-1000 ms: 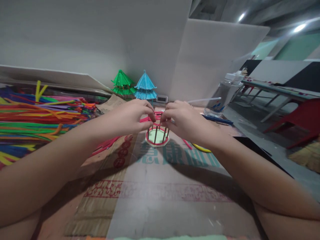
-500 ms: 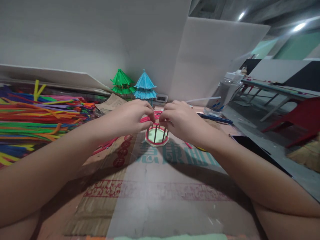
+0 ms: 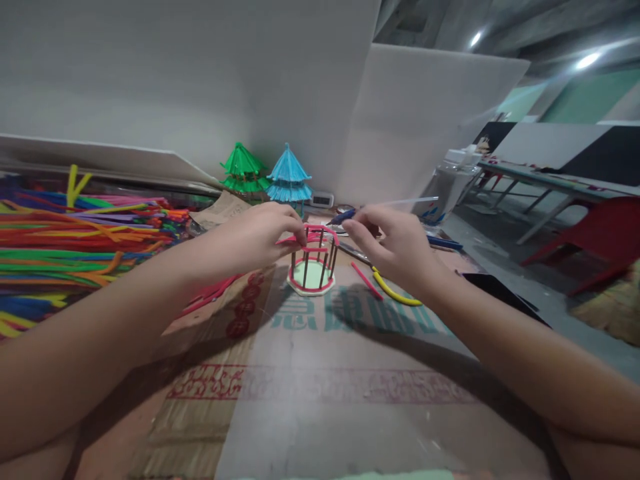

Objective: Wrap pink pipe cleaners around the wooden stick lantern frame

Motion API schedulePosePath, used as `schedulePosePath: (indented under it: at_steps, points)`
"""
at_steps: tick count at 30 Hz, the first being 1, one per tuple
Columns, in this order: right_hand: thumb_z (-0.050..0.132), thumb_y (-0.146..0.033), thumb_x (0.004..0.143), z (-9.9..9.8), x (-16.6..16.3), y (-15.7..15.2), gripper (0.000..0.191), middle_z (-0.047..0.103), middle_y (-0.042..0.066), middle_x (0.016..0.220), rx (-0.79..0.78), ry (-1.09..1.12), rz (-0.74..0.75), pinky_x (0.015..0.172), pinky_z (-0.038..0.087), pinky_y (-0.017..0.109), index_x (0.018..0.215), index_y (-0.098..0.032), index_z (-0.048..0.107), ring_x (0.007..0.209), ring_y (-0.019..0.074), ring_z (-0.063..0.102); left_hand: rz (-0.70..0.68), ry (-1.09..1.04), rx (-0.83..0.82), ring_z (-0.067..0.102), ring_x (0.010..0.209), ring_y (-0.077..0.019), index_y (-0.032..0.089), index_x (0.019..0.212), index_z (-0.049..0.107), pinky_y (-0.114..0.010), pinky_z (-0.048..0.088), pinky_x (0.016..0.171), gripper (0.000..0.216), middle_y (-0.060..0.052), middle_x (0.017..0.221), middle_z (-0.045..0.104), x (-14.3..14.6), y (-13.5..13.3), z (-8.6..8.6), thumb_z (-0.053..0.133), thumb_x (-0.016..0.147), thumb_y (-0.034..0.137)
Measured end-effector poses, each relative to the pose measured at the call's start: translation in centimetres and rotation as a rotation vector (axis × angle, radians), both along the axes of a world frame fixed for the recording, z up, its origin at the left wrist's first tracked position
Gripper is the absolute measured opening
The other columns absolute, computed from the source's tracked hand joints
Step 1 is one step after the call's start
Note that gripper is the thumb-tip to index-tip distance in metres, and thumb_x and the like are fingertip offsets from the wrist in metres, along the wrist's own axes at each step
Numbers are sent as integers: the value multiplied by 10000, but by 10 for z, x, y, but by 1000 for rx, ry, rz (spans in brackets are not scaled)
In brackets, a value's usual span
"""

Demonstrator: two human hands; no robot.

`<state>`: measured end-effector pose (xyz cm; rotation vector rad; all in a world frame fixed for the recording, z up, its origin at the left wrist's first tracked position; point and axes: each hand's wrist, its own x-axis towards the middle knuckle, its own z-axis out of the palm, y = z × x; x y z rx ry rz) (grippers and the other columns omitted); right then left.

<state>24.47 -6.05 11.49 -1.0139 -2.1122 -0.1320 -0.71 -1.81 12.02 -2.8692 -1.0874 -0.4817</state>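
Note:
A small open frame (image 3: 306, 273) stands upright, with dark thin posts, a pale green many-sided base and pink pipe-cleaner rims. At its upper left, my left hand (image 3: 273, 232) pinches the pink top rim between thumb and fingers. My right hand (image 3: 395, 243) hovers to the right of the frame, apart from it. Its thumb and forefinger are apart, with nothing visible between them. Below the right hand lie a short pink pipe-cleaner piece (image 3: 367, 280) and a tool with a curved yellow handle (image 3: 397, 293). A dark blue tool handle (image 3: 343, 217) shows behind the frame.
Colourful pipe cleaners (image 3: 80, 240) are heaped at left. Green (image 3: 243, 170) and blue (image 3: 289, 177) pavilion-like roofs stand at the back, beside a small digital clock (image 3: 322, 199). A clear bottle (image 3: 443, 190) is at right, with a black flat object (image 3: 500, 297) near the table edge.
My right hand has let go of the frame's top and moved right, uncovering the rim and the tools behind. My left hand stays at the rim.

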Motion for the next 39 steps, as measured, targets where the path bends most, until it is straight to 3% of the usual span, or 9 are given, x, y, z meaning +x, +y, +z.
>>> schedulePosePath:
  at_steps: [3, 6, 9, 15, 18, 21, 26, 31, 39]
  points:
    - [562, -387, 1012, -34, 7, -5, 362, 535, -20, 610, -104, 104, 44, 587, 332, 276, 702, -200, 562, 577, 123, 456, 5, 10, 4, 679, 1037, -233, 229, 1001, 796, -367, 514, 907, 312, -89, 1138, 744, -1, 0, 3, 498, 948, 308]
    - [589, -394, 990, -63, 4, -9, 257, 626, -5, 679, -278, 180, 58, 583, 381, 262, 860, -186, 664, 586, 125, 507, 24, -22, 40, 680, 1076, -236, 216, 1083, 786, -374, 520, 947, 347, -94, 1159, 744, -1, -6, 8, 473, 972, 318]
    - [602, -407, 981, -78, -4, -9, 243, 662, 1, 719, -358, 238, 22, 600, 402, 262, 982, -183, 695, 615, 133, 544, 38, -83, 110, 671, 1107, -258, 201, 1097, 783, -402, 520, 981, 370, -112, 1179, 735, 3, -17, 12, 467, 999, 368]
    - [592, -413, 988, -85, -7, -5, 282, 655, -13, 686, -388, 231, -9, 597, 401, 265, 1064, -177, 728, 600, 139, 555, 3, -98, 280, 644, 1146, -302, 204, 1078, 789, -459, 494, 1015, 358, -123, 1199, 720, 15, -33, 9, 490, 1010, 388]
    - [541, -384, 1017, -88, -6, -1, 331, 780, 58, 919, -416, 239, 46, 739, 492, 298, 1164, -173, 748, 792, 185, 679, 6, -91, 292, 632, 1180, -315, 197, 1097, 787, -475, 480, 1027, 343, -136, 1239, 704, 17, -33, 4, 513, 1002, 380]
    - [522, -361, 1024, -88, -8, 0, 358, 796, 98, 1093, -448, 239, 73, 866, 514, 346, 1215, -161, 749, 973, 232, 710, -3, -99, 281, 622, 1206, -323, 194, 1090, 784, -491, 472, 1040, 321, -144, 1257, 694, 19, -30, -3, 528, 996, 363]
    - [535, -351, 1017, -85, -12, -1, 322, 801, 76, 1061, -509, 221, 88, 849, 502, 331, 1148, -182, 776, 958, 227, 705, -33, -81, 302, 617, 1226, -323, 191, 1080, 774, -504, 462, 1069, 294, -148, 1262, 694, 23, -28, -12, 532, 989, 329]
    - [532, -355, 1018, -88, -13, 2, 302, 772, 42, 896, -526, 177, 72, 732, 445, 287, 976, -186, 778, 815, 195, 661, -14, -45, 321, 614, 1235, -337, 189, 1060, 772, -518, 463, 1076, 287, -148, 1275, 693, 25, -28, -14, 534, 985, 331]
    - [535, -359, 1020, -87, -14, 2, 302, 728, 30, 832, -546, 165, 73, 709, 413, 277, 936, -176, 760, 775, 181, 622, -1, -43, 339, 630, 1204, -339, 184, 1018, 779, -531, 471, 1064, 261, -149, 1254, 708, 25, -28, -13, 554, 973, 310]
